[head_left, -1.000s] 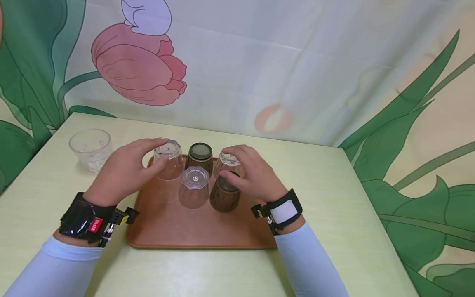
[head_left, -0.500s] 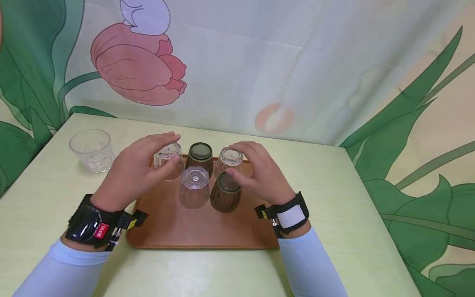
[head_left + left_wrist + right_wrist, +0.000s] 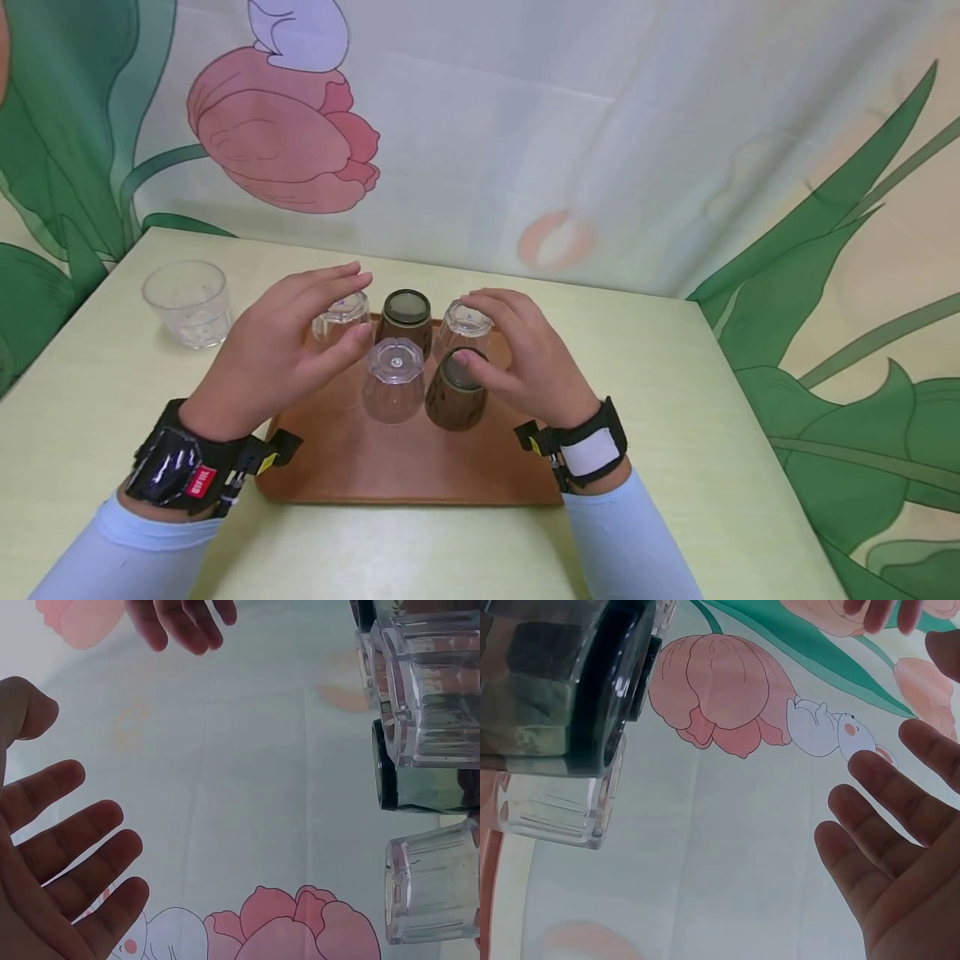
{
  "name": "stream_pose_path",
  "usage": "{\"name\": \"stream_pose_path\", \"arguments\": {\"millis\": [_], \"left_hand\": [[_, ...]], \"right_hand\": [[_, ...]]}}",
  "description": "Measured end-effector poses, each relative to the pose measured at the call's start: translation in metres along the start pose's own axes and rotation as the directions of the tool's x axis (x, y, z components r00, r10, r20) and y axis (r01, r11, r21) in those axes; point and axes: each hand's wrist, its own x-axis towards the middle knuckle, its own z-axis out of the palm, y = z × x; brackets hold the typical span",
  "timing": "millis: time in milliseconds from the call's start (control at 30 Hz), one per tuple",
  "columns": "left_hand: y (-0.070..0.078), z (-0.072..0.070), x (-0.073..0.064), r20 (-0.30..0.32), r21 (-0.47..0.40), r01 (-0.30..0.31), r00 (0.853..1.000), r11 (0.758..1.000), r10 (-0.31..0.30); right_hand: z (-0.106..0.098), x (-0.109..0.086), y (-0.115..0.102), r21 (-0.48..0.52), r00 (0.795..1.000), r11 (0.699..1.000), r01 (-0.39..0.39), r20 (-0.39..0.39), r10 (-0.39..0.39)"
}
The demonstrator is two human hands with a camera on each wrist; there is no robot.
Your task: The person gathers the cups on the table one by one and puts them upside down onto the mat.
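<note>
Upside-down glasses stand in two rows on a brown tray [image 3: 390,471]. The back row has a clear glass [image 3: 330,333], a dark glass [image 3: 406,321] and another clear glass [image 3: 459,329]; in front are a clear glass [image 3: 393,392] and a dark glass [image 3: 455,404]. My left hand [image 3: 277,350] hovers with spread fingers over the back left glass, partly covering it. My right hand [image 3: 528,358] hovers at the right pair, its thumb overlapping the front dark glass. Both wrist views show a gap between the glasses and the left hand [image 3: 52,877] and right hand [image 3: 907,855].
A clear glass [image 3: 187,304] stands upright on the pale table [image 3: 637,375], left of the tray. Behind the table hangs a curtain [image 3: 480,150] printed with flowers and leaves. A black band sits on each wrist.
My left hand has shifted right and its fingers have spread wider. My right hand has moved slightly right. The glasses and tray have stayed in place.
</note>
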Motion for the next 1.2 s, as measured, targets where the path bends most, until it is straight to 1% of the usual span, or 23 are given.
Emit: {"name": "stream_pose_path", "arguments": {"millis": [200, 467, 600, 700, 833, 967, 1100, 1200], "left_hand": [[0.001, 0.000, 0.000, -0.011, 0.011, -0.022, 1.000, 1.000, 0.022], [0.002, -0.001, 0.000, -0.011, 0.023, -0.026, 1.000, 0.999, 0.026], [-0.001, -0.003, 0.001, -0.025, 0.032, -0.029, 0.999, 0.999, 0.030], [-0.006, -0.005, 0.002, -0.032, 0.050, -0.016, 0.999, 0.999, 0.017], [-0.019, -0.010, 0.002, -0.042, 0.124, 0.025, 0.999, 0.992, -0.019], [-0.041, -0.014, 0.001, -0.030, 0.224, 0.095, 0.995, 0.970, -0.090], [-0.068, -0.016, -0.004, 0.004, 0.304, 0.170, 0.984, 0.937, -0.180], [-0.087, -0.020, -0.006, 0.019, 0.337, 0.219, 0.971, 0.916, -0.239]], "right_hand": [[0.001, 0.000, 0.002, 0.000, 1.000, 1.000, 0.013, -0.006, -0.013], [0.001, -0.001, 0.001, 0.005, 1.000, 1.000, 0.008, 0.002, -0.008], [0.000, -0.001, 0.001, -0.001, 1.000, 1.000, 0.005, 0.007, -0.005], [0.000, -0.002, 0.001, 0.002, 1.000, 1.000, 0.002, 0.004, -0.002], [0.001, -0.002, 0.002, 0.019, 1.000, 1.000, 0.005, -0.001, -0.005], [0.003, -0.001, 0.003, 0.020, 1.000, 1.000, 0.006, 0.007, -0.006], [0.005, -0.001, 0.004, 0.015, 1.000, 1.000, 0.004, 0.016, -0.005], [0.006, 0.000, 0.003, 0.013, 1.000, 1.000, 0.002, 0.021, -0.002]]}}
